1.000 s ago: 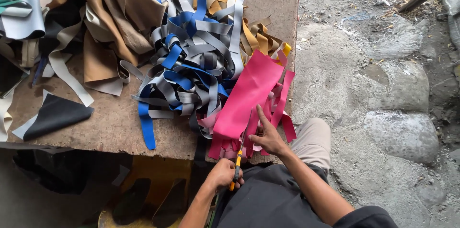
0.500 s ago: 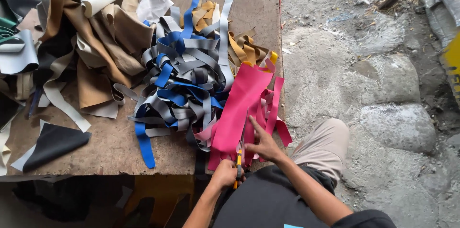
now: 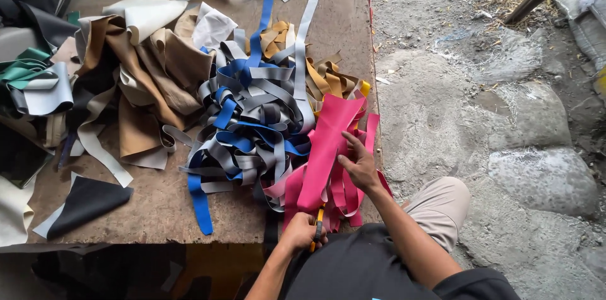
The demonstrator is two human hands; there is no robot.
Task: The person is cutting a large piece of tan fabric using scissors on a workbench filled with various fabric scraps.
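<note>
Low in the frame, just right of centre, the right hand (image 3: pixel 360 164) lies flat and open on a long pink leather piece (image 3: pixel 325 148), fingers spread and pointing toward the upper left, pressing the sheet against the wooden table (image 3: pixel 158 211) without gripping it. Below it, at the table's near edge, the left hand (image 3: pixel 302 232) is curled into a fist around the yellow handles of a pair of scissors (image 3: pixel 317 230), whose blades meet the lower end of the pink piece; how far the blades are apart cannot be made out. The pink piece runs from the near edge up toward the middle of the frame, lying on a bundle of narrower pink strips (image 3: pixel 356 189) that spills over the table's right edge. To its left, in the centre, sits a tangled heap of blue and grey strips (image 3: pixel 252 129), with one blue strip (image 3: pixel 199 202) trailing toward the near edge. Mustard-yellow scraps (image 3: pixel 328 79) lie just above the pink piece. Tan and brown leather offcuts (image 3: pixel 139 79) fill the upper left, with a white scrap (image 3: pixel 211 25) among them, green pieces (image 3: pixel 22 70) at the far left, and a black piece (image 3: pixel 88 202) in the lower left. The right half of the frame shows rough stone ground (image 3: pixel 505 117).
</note>
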